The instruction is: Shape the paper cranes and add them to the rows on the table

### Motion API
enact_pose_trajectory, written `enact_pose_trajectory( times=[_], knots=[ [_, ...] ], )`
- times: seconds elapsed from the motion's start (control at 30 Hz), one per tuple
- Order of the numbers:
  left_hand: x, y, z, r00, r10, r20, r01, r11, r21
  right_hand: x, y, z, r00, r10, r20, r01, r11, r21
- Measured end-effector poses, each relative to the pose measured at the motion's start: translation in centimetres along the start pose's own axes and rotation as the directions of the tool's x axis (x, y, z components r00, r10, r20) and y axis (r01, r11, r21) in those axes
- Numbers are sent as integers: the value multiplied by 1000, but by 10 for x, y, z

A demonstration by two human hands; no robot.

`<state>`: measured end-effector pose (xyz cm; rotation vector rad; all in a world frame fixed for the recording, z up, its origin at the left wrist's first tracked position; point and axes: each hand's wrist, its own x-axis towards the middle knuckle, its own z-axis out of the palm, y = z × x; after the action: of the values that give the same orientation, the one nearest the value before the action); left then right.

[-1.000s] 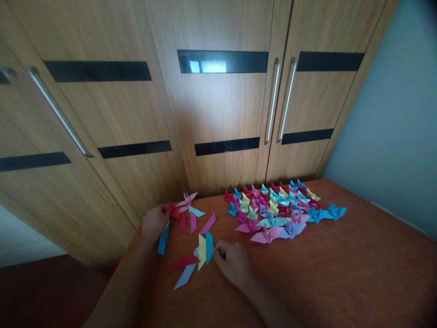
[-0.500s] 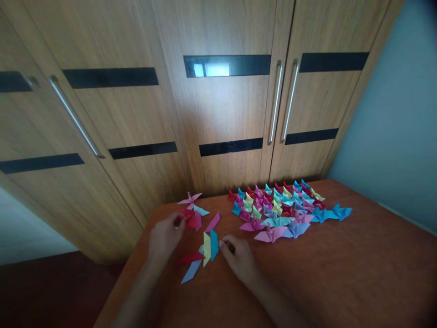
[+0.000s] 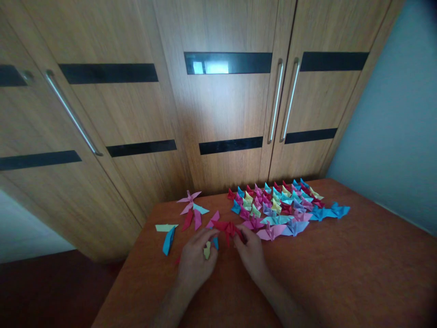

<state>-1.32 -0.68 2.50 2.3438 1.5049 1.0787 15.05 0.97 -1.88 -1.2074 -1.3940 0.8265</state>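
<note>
Head view: we are holding one red crane [image 3: 229, 228] over the counter [image 3: 307, 278], left hand [image 3: 197, 258] and right hand [image 3: 251, 255] pinching its wings. Seemingly done: spread cranes [image 3: 276, 208] are standing rightward. Seemingly remaining: flat pieces [image 3: 168, 241] are lying leftward.

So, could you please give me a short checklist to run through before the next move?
1. Right hand gripping the red folded-paper bird: ok, by one wing.
2. Left hand gripping it too: cannot tell, though close by.
3. Pale-yellow flat paper strip uncovered: not ok, left hand partly hides it.
4. Right hand clear of the nearest light-pink folded-paper bird: cannot tell from this angle.
5. Far-left blue folded-paper strip apart from the left hand: ok.
</note>
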Motion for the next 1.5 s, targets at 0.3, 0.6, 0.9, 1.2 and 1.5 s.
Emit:
enact_pose_trajectory(
  times=[0.3, 0.6, 0.9, 1.2, 1.5],
  knots=[
    [7, -7, -6, 993, -56, 107, 65, 994, -83, -5, -8, -1, 968, -164, 189, 198, 964, -177],
    [2, -9, -7, 922, -133, 365, 250, 922, -296, -4, -12, -4, 961, -139, 237, 175, 975, -137],
    [-1, -17, 4, 850, -280, 446, 525, 530, -666, -1, -10, -9, 900, 207, 384, -368, 833, 414],
    [-3, -9, 9, 797, -302, 522, 579, 142, -803, -1, -5, -6, 869, 285, 405, -494, 560, 666],
    [-4, -16, 14, 784, -381, 490, 569, 125, -813, 0, -2, -3, 867, 321, 382, -498, 592, 633]
  ],
)
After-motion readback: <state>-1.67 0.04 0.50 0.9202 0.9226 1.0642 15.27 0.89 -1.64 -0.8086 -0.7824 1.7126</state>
